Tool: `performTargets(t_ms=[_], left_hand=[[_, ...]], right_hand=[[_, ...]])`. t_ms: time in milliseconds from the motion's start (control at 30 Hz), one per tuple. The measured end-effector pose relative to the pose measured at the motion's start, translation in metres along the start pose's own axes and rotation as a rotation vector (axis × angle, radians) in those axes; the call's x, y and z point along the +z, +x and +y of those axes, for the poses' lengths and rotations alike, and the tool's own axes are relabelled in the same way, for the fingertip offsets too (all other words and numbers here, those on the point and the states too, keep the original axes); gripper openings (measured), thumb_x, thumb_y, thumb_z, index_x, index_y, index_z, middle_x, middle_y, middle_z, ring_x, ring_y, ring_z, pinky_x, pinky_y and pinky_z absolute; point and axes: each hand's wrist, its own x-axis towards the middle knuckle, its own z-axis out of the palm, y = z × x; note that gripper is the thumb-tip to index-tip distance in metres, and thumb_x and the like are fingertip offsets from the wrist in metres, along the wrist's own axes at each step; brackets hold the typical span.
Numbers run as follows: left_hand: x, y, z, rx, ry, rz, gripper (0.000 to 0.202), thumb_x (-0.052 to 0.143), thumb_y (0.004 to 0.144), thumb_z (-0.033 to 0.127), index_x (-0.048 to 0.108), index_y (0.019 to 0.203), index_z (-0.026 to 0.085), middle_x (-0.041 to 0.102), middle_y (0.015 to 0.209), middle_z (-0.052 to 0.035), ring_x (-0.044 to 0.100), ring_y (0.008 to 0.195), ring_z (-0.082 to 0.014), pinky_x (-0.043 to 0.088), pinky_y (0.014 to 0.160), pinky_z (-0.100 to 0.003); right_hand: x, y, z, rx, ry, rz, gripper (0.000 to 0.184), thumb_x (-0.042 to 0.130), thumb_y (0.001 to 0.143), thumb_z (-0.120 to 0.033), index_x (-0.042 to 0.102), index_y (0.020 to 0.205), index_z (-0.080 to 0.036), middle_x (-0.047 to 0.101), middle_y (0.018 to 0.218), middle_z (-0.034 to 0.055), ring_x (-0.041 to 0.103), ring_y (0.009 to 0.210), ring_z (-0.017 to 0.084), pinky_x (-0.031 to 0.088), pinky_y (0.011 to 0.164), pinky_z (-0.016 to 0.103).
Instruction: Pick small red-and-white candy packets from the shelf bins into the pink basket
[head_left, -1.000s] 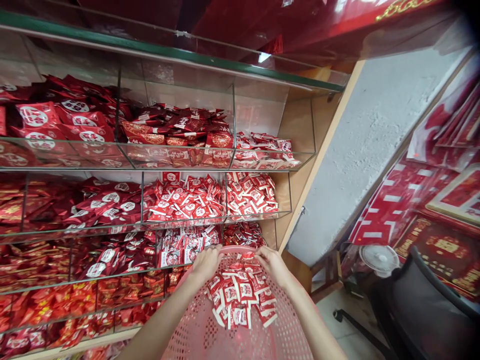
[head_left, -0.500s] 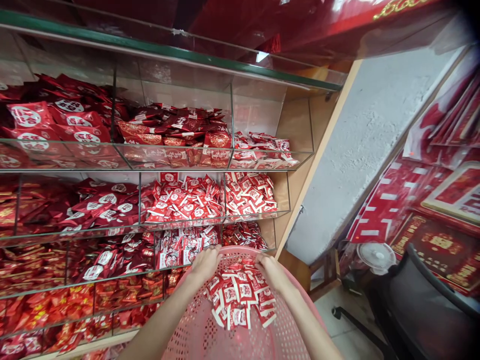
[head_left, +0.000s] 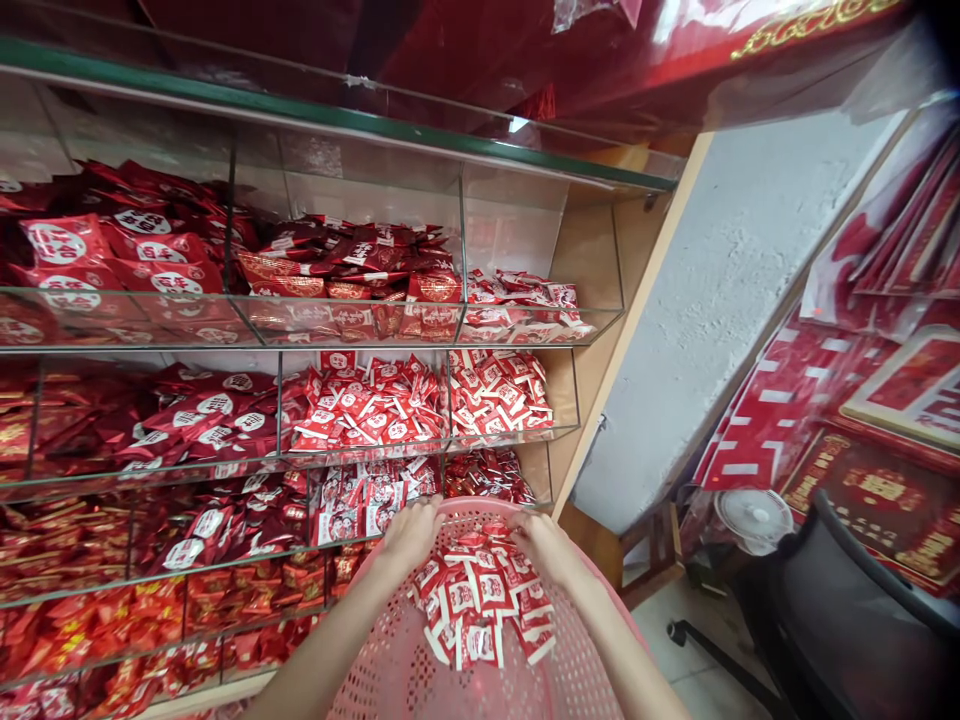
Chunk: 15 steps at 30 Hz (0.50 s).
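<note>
A pink perforated plastic basket (head_left: 592,668) is in front of me at the bottom of the view, its far rim close to the shelves. My left hand (head_left: 409,538) is closed over the rim on the left. On the other side my right hand (head_left: 541,548) is curled over the rim, its fingertips inside beside the packets. Small red-and-white candy packets (head_left: 480,598) are heaped toward the far side of the basket, between my hands. The basket's near part is cut off by the frame.
Glass-fronted shelf compartments (head_left: 360,450) of red packets fill the left and middle. A green-edged glass shelf (head_left: 337,115) crosses above. To the right are a pale wall (head_left: 667,320), a black chair (head_left: 862,610), a white lidded container (head_left: 754,515) and red decorations (head_left: 780,400).
The view has tilted very slightly, so the shelves appear a little lower. Both hands keep their places on the basket, and the packets lie almost as before.
</note>
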Motion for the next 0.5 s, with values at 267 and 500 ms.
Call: performTargets(t_ms=[267, 500], left_hand=[[0.003, -0.001, 0.001, -0.014, -0.015, 0.019, 0.036, 0.025, 0.09, 0.03, 0.046, 0.118, 0.02, 0.06, 0.105, -0.0094, 0.06, 0.085, -0.0188, 0.045, 0.069, -0.028], [-0.001, -0.002, 0.003, -0.016, 0.001, 0.017, 0.035, 0.026, 0.089, 0.032, 0.045, 0.117, 0.021, 0.062, 0.099, -0.0085, 0.06, 0.086, -0.0196, 0.045, 0.068, -0.029]], right_hand=[[-0.074, 0.037, -0.047, -0.224, 0.03, 0.266, 0.021, 0.039, 0.085, -0.028, 0.058, 0.08, -0.021, 0.06, 0.076, 0.003, 0.054, 0.066, 0.014, 0.037, 0.06, 0.024], [-0.093, 0.11, -0.09, -0.106, -0.163, 0.388, 0.016, 0.048, 0.08, -0.033, 0.057, 0.082, -0.019, 0.061, 0.084, 0.0065, 0.055, 0.074, 0.017, 0.035, 0.061, 0.025]])
